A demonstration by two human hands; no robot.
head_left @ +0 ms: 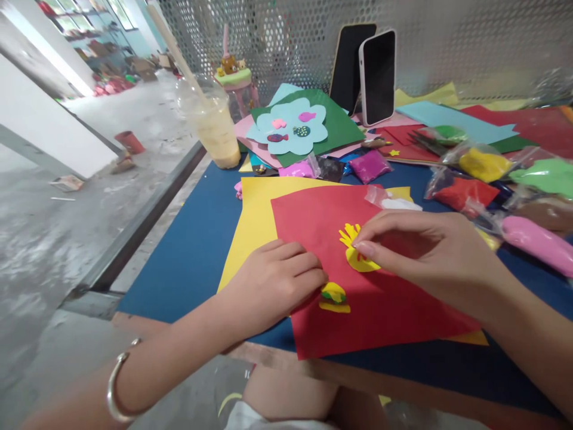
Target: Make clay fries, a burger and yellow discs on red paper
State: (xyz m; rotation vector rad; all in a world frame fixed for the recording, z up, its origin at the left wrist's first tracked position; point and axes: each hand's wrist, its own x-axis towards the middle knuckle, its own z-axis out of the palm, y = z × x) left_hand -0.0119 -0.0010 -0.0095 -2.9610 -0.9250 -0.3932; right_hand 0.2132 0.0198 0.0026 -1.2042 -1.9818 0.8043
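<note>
My right hand [421, 248] is closed in a pinch, thumb and forefinger meeting over a yellow clay box of fries [360, 261]. Thin yellow strips fan out at its top, and a bit of red shows on its front. Whatever is between the fingertips is too small to make out. Palm down, my left hand [284, 280] rests on the red paper [380, 319] with fingers loosely bent, tips beside a small clay burger [333, 297] with yellow and green layers. Its thumb is hidden. Yellow paper [255, 224] lies under the red sheet.
Bags of colored clay, including a pink one [539, 242] and a red one [465, 192], lie at the right. A drink cup with a straw [219, 131] stands at the back left edge. A phone [378, 77] leans behind, near a blue paper flower [290, 125] with clay fish.
</note>
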